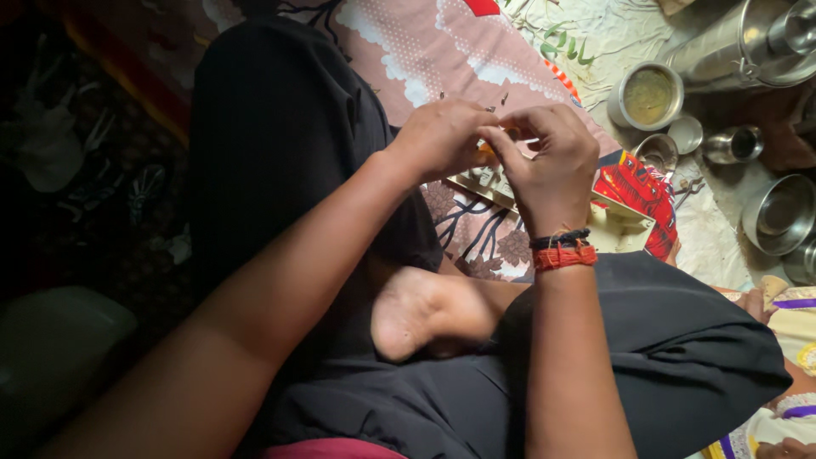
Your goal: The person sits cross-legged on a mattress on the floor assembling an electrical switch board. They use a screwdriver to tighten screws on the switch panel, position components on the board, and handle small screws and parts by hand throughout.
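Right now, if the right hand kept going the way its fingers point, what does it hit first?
Likely the left hand: the right hand points its fingers left, tips already meeting the left's around a small orange item. Depth is unclear.

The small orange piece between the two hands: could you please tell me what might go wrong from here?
1. The small orange piece is pinched only by fingertips of the left hand and right hand, so it could slip onto the patterned cloth, where bits already lie scattered.
2. The hands work above a flat tray; a dropped piece or a nudge might disturb it.
3. Steel bowls stand close by and might get knocked.
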